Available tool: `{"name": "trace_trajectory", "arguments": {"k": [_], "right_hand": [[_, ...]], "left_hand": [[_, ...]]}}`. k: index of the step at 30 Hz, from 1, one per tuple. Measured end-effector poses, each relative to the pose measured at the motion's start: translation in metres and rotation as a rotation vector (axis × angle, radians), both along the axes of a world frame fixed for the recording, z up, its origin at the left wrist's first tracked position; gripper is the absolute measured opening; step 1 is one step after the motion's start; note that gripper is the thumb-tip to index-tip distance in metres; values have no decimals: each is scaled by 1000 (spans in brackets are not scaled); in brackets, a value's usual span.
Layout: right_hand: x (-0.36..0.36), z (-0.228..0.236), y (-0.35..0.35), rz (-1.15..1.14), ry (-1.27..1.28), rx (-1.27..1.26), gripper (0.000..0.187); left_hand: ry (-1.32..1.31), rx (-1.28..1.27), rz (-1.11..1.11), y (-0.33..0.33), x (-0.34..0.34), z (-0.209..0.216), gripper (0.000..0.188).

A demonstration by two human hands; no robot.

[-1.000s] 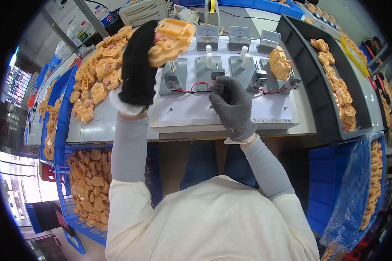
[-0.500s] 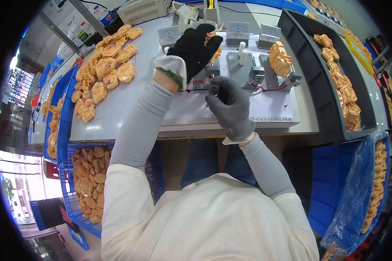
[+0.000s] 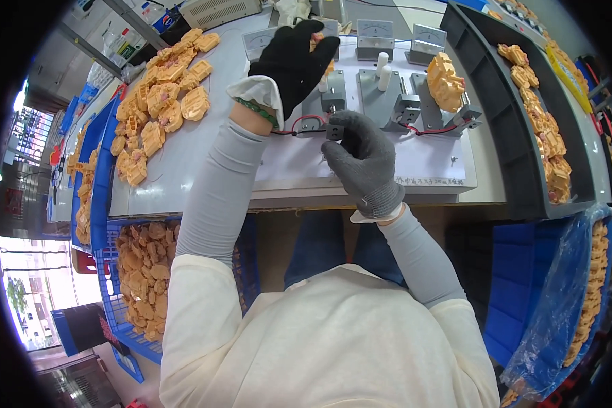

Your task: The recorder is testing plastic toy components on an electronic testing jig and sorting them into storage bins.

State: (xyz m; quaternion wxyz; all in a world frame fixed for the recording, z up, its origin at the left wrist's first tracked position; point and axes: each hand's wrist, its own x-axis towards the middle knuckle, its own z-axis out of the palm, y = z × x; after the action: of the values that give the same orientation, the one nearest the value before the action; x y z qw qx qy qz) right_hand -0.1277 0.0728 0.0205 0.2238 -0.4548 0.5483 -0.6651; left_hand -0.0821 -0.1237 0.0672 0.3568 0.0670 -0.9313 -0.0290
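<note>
My left hand (image 3: 294, 64), in a black glove, is closed around an orange plastic part (image 3: 315, 45), mostly hidden behind the fingers. It hovers over the left test fixture (image 3: 334, 90), where a white peg (image 3: 323, 84) shows below the hand. My right hand (image 3: 362, 153), in a grey glove, pinches a small dark grey block (image 3: 334, 130) at that fixture's front, beside red and black wires. The middle fixture (image 3: 368, 97) has two bare white pegs. Another orange plastic part (image 3: 445, 83) sits tilted on the right fixture (image 3: 425, 112).
Analog meters (image 3: 375, 35) stand behind the fixtures. A pile of orange parts (image 3: 160, 92) lies on the table at left. A dark grey bin (image 3: 503, 136) with more parts stands at right. Blue crates (image 3: 126, 316) flank me below the table edge.
My left hand has drawn back up and left with the orange part, uncovering the left fixture's peg and plate. My right hand keeps its pinch on the block. The view has shifted slightly.
</note>
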Motion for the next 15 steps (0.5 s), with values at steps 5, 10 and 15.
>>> {"name": "trace_trajectory", "arguments": {"k": [5, 10, 15], "right_hand": [[-4, -5, 1, 1, 9, 0, 35], [2, -1, -6, -63, 60, -20, 40], [3, -10, -12, -430, 162, -123, 35]], "left_hand": [[-247, -355, 192, 42, 3, -6, 38], [-244, -314, 51, 38, 15, -5, 44], [61, 239, 222, 47, 31, 9, 43]]}}
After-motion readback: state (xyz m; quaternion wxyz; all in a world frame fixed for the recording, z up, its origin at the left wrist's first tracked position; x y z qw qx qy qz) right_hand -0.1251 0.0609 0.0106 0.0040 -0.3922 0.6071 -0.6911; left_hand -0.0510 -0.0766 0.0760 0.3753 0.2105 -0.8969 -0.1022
